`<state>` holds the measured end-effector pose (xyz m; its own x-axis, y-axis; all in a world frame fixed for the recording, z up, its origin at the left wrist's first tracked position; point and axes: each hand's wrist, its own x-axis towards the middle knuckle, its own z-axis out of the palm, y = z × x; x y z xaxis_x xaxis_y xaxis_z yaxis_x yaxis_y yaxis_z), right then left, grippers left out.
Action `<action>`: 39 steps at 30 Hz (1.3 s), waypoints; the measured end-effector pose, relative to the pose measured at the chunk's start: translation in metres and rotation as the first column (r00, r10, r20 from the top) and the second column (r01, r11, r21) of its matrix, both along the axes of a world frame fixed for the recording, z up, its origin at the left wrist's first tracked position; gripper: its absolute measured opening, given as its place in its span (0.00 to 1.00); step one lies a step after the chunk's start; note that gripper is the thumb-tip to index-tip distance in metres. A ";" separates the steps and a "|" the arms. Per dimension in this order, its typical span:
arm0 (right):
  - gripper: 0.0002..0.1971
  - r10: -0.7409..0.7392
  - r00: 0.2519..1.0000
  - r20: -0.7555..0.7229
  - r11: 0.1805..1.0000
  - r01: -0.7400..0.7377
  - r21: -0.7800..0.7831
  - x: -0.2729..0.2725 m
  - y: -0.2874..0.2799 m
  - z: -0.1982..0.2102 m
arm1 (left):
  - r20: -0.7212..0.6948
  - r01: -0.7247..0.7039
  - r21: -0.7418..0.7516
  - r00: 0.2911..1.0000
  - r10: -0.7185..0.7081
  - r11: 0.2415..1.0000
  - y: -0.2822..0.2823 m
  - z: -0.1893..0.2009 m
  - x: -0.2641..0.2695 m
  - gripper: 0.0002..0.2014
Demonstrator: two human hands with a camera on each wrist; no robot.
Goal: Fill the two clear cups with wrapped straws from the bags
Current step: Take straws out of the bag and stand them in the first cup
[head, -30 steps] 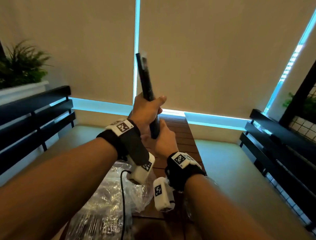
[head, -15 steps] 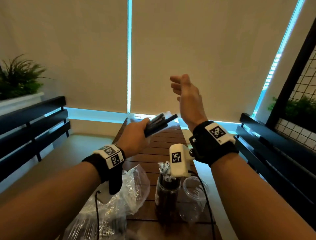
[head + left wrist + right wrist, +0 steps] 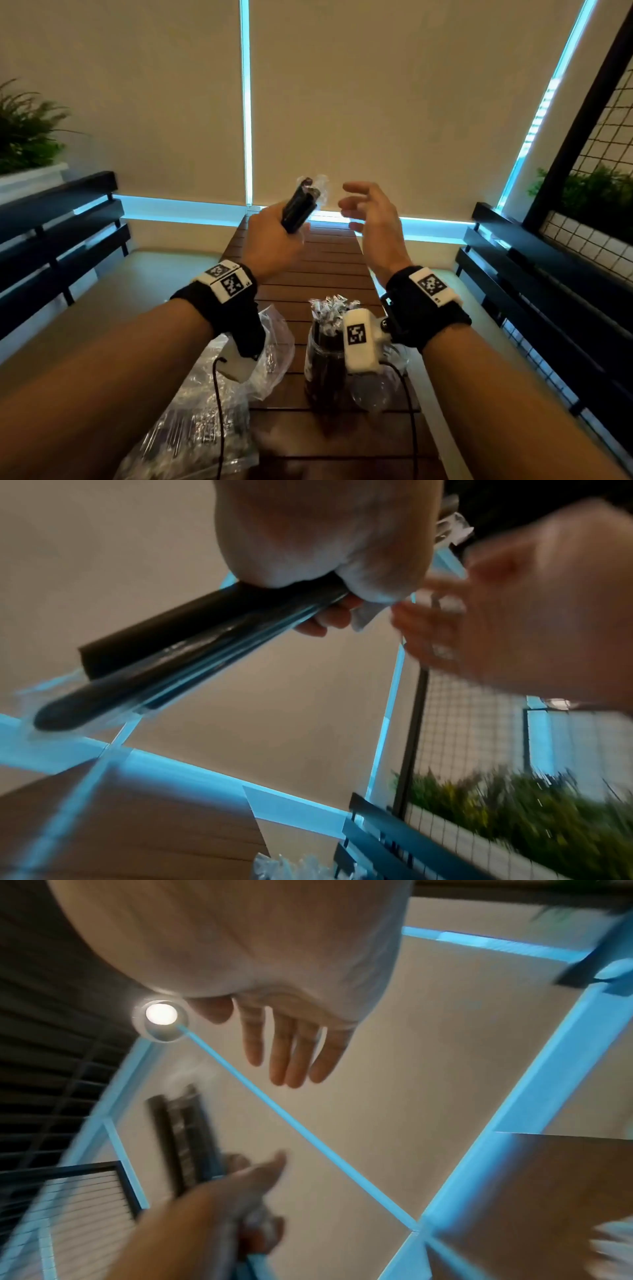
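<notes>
My left hand (image 3: 274, 240) grips a bundle of black wrapped straws (image 3: 299, 205), held up over the far part of the wooden table; the same bundle of straws (image 3: 192, 639) runs out of my fist (image 3: 329, 547) in the left wrist view. My right hand (image 3: 370, 219) hovers just right of the bundle, fingers spread and empty, its fingers (image 3: 291, 1053) straight in the right wrist view. A clear cup (image 3: 325, 363) packed with wrapped straws stands on the table. An empty clear cup (image 3: 373, 394) sits right beside it, partly hidden by my right wrist camera.
A crumpled clear plastic bag (image 3: 205, 411) lies at the table's near left. The slatted wooden table (image 3: 322, 267) is narrow, with black benches (image 3: 58, 236) on both sides. A wire grid with plants (image 3: 603, 192) stands at the right.
Both hands held the bundle upright a second ago. The right hand let go and swung out right, then came back beside the bundle. The left hand tipped the straws and now raises them.
</notes>
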<state>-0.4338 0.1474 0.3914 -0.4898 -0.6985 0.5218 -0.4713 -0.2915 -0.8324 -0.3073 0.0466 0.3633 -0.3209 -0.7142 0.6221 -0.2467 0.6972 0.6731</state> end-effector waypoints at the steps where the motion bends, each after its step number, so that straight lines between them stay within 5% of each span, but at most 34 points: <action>1: 0.19 -0.072 0.996 -0.055 0.992 0.077 0.097 -0.012 0.002 -0.018 | -0.043 -0.014 0.065 0.999 0.017 0.998 -0.005 -0.003 0.000 0.16; 3: 0.32 -0.020 0.956 -0.293 0.892 0.149 0.426 -0.030 0.004 -0.059 | -0.079 0.029 0.176 0.997 -0.015 0.984 -0.010 -0.013 -0.003 0.19; 5: 0.52 0.170 0.914 -0.369 0.697 0.153 0.700 -0.038 0.002 -0.100 | -0.074 0.116 0.266 0.992 -0.099 0.957 -0.007 -0.025 -0.010 0.19; 7: 0.65 0.247 0.902 -0.354 0.562 0.164 0.811 -0.039 -0.001 -0.131 | -0.057 0.154 0.309 0.988 -0.144 0.938 -0.007 -0.038 -0.018 0.19; 9: 0.68 0.250 0.905 -0.345 0.516 0.177 0.838 -0.037 -0.005 -0.152 | -0.069 0.152 0.336 0.988 -0.137 0.929 -0.011 -0.051 -0.027 0.18; 15: 0.53 0.081 0.952 -0.295 0.700 0.157 0.697 -0.017 -0.018 -0.173 | -0.059 0.148 0.332 0.989 -0.136 0.932 -0.019 -0.085 -0.042 0.16; 23: 0.38 -0.046 0.957 -0.287 0.775 0.216 0.594 0.002 -0.046 -0.194 | -0.214 0.216 0.474 0.969 -0.126 0.854 -0.033 -0.122 -0.044 0.19; 33: 0.29 -0.145 0.893 -0.426 0.751 0.380 0.540 0.000 -0.058 -0.201 | -0.397 0.241 0.503 0.918 -0.026 0.830 -0.061 -0.102 -0.031 0.16; 39: 0.24 -0.184 0.870 -0.458 0.747 0.426 0.510 0.003 -0.063 -0.206 | -0.311 0.226 0.516 0.948 -0.065 0.827 -0.051 -0.101 -0.037 0.14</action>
<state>-0.4311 0.0844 0.1858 -0.5945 -0.7648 0.2483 -0.7406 0.4005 -0.5395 -0.3446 -0.0045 0.2625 -0.3262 -0.9174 0.2282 0.0741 0.2158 0.9736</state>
